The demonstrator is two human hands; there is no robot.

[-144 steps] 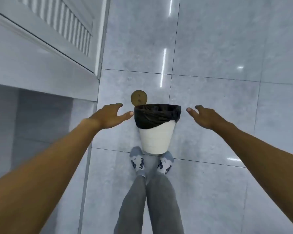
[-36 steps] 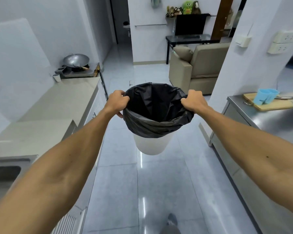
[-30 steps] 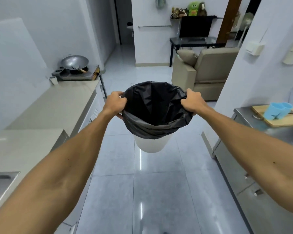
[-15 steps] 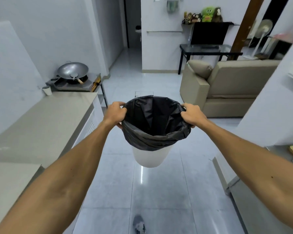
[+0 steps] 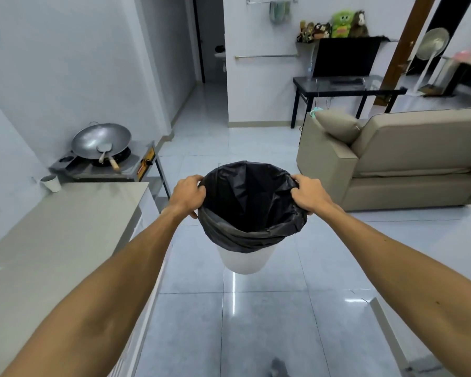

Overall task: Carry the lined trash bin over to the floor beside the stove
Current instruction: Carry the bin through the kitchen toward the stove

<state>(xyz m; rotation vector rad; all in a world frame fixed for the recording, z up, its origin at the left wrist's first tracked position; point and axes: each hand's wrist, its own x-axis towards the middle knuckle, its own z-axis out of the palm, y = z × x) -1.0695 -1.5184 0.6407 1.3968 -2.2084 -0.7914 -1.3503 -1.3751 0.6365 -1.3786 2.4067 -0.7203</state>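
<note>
The person stands in the narrow kitchen aisle with both arms stretched forward, holding the trash bin (image 5: 245, 261) up off the floor (image 5: 256, 322); the bin is white, its mouth wrapped in a black liner (image 5: 249, 210) that folds down over the rim. The left hand (image 5: 187, 195) is closed around the rim on its left side, fingers curled over the liner's edge; the right hand (image 5: 309, 195) grips the opposite side the same way, bunching a little plastic under the fingers. The bin hangs upright between the two hands, above the pale glossy tiles, clear of the ground.

To the left runs a grey counter (image 5: 52, 240); at its far end sits a small white cup (image 5: 51, 183), and just beyond that the stove (image 5: 106, 167), lower than the counter, with a big steel wok (image 5: 101, 141) on the burner and a spatula (image 5: 105, 152) resting in it. The bin is well short of the stove, out in the open aisle, off to its right.

Further back on the right stands a beige sofa (image 5: 405, 159) with a cushion (image 5: 337, 126) on its arm; behind it a dark table (image 5: 348, 88) carries a black screen (image 5: 346, 57), and soft toys (image 5: 335, 24) line the shelf above.
</note>
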